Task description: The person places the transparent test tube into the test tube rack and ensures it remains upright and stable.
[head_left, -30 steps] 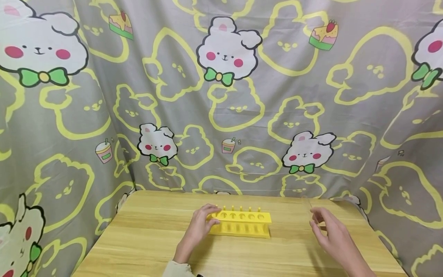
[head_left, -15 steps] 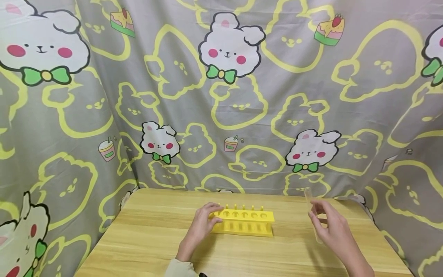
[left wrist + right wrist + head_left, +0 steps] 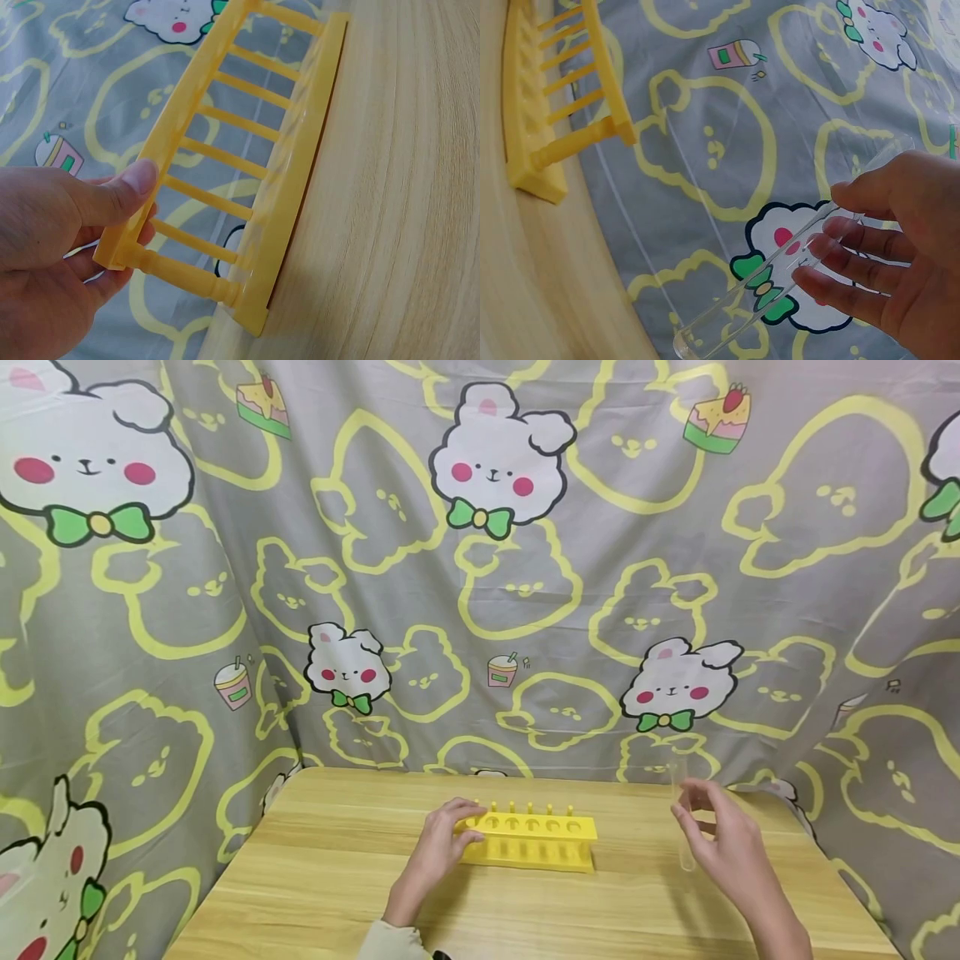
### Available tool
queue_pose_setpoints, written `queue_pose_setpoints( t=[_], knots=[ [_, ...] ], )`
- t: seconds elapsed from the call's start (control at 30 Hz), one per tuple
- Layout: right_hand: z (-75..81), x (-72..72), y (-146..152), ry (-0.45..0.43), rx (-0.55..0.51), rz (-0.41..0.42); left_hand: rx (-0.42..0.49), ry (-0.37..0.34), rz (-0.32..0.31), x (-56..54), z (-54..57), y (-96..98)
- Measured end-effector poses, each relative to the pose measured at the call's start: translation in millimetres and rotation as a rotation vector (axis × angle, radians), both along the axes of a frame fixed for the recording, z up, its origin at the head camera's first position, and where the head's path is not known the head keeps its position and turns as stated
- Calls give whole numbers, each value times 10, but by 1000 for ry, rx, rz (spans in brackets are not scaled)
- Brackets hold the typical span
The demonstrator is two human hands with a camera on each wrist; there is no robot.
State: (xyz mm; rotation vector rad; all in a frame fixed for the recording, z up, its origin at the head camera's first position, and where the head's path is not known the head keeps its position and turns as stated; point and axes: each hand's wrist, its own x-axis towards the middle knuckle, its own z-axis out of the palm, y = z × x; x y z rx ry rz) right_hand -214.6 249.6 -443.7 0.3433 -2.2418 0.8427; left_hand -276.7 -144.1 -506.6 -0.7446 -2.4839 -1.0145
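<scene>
A yellow test tube rack (image 3: 528, 829) stands on the table, its row of round holes facing up and short pegs along the back. My left hand (image 3: 438, 842) grips the rack's left end, thumb in front of the top plate and fingers behind it, as the left wrist view shows on the rack (image 3: 187, 112). To the right of the rack, my right hand (image 3: 723, 831) pinches a clear test tube (image 3: 686, 858) between thumb and fingers. The tube is nearly upright over the table, its rounded bottom end downward. In the right wrist view the tube (image 3: 727, 319) looks see-through.
The wooden table (image 3: 322, 860) carries the rack near its middle. A grey curtain (image 3: 420, 577) printed with rabbits and yellow outlines hangs behind the table and along both sides.
The test tube in my right hand has swung from a leftward lean to nearly upright, and shows more plainly. My left hand keeps its grip on the rack. The head view has shifted slightly.
</scene>
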Motion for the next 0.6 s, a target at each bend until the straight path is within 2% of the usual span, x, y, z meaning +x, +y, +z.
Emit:
queue_pose_setpoints(
  t=[0.17, 0.37, 0.6],
  knots=[
    [56, -16, -12, -5, -18, -11, -2, 16, 0, -2, 7, -5],
    [98, -36, -28, -3, -24, 0, -2, -1, -6, 0, 16, -12],
    [155, -53, -62, -14, -42, -29, 1, 0, -9, 8, 10, -5]
  ],
)
